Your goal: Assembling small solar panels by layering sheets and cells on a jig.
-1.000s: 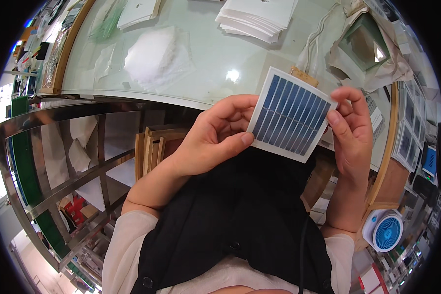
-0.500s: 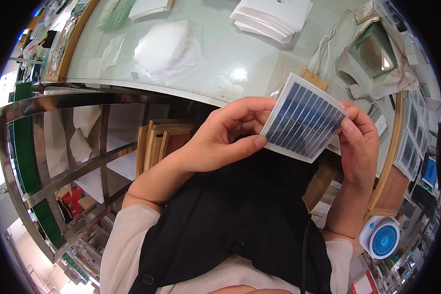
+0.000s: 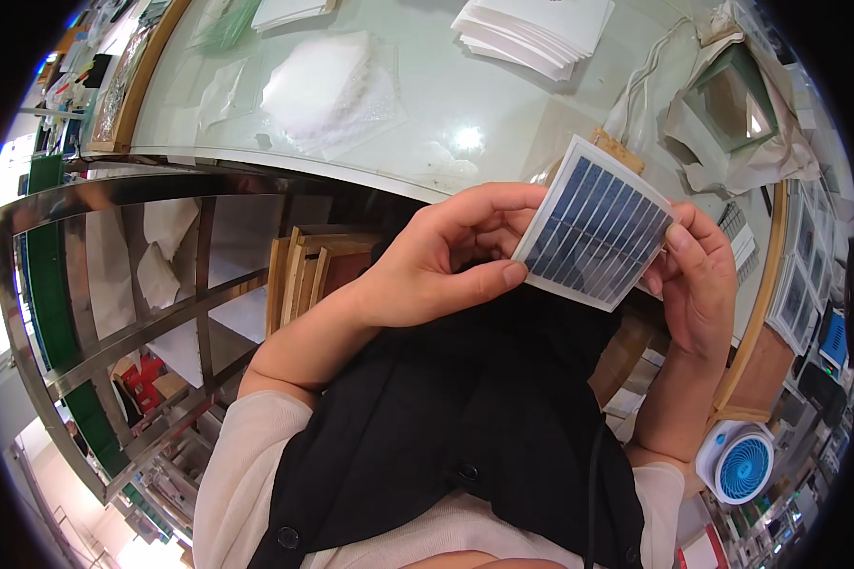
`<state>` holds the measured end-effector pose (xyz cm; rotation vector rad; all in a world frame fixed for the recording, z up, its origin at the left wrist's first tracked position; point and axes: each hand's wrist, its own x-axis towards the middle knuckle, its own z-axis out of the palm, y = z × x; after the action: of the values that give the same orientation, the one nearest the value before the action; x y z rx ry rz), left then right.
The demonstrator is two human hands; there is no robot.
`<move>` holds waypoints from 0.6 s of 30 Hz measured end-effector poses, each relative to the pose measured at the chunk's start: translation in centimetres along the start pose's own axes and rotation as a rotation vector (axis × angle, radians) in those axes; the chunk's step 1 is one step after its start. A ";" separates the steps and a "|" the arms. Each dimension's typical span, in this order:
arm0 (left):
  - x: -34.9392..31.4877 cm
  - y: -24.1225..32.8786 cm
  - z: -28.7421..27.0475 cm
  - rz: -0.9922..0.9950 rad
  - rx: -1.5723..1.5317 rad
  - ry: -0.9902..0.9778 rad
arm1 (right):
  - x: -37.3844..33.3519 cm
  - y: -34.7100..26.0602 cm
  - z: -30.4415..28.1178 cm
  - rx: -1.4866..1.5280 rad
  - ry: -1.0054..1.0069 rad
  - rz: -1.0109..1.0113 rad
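Note:
A small solar panel (image 3: 598,228), blue with pale lines and a white border, is held up tilted in front of me near the table edge. My left hand (image 3: 446,256) pinches its left edge, thumb on the face and fingers behind. Along the opposite edge, my right hand (image 3: 700,270) grips it between thumb and fingers. The panel's back and some fingertips behind it are hidden.
On the glass-topped table (image 3: 427,104) lie a pile of clear plastic sheets (image 3: 318,85) and a stack of white sheets (image 3: 541,33). Glass pieces in brown paper (image 3: 731,104) stand at right. A metal rack (image 3: 95,284) is at left, and a blue-white fan (image 3: 738,465) sits lower right.
The solar panel has shifted slightly right and tilted a little more, so its reflections differ. Both hands keep hold of it.

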<state>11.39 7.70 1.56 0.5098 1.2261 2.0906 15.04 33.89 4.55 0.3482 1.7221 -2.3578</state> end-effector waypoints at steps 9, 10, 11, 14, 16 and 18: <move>0.1 -0.1 0.2 -0.007 -0.029 0.035 | 0.2 0.4 0.5 -0.040 0.017 -0.077; 0.0 -0.1 0.2 -0.033 -0.055 0.060 | 0.3 0.5 0.5 -0.040 0.019 -0.075; 0.1 -0.1 0.2 -0.034 -0.056 0.059 | 0.3 0.5 0.4 -0.041 0.014 -0.073; 0.1 -0.2 0.2 -0.044 -0.049 0.060 | 0.4 0.5 0.4 -0.041 0.007 -0.075; 0.2 -0.4 0.1 -0.031 -0.049 0.052 | 0.6 0.6 0.3 -0.040 0.005 -0.080; 0.2 -0.4 0.0 -0.045 -0.035 0.050 | 0.6 0.7 0.1 -0.036 -0.008 -0.090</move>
<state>11.39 7.93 1.18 0.4126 1.2158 2.0948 14.62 33.56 3.79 0.2612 1.8103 -2.3829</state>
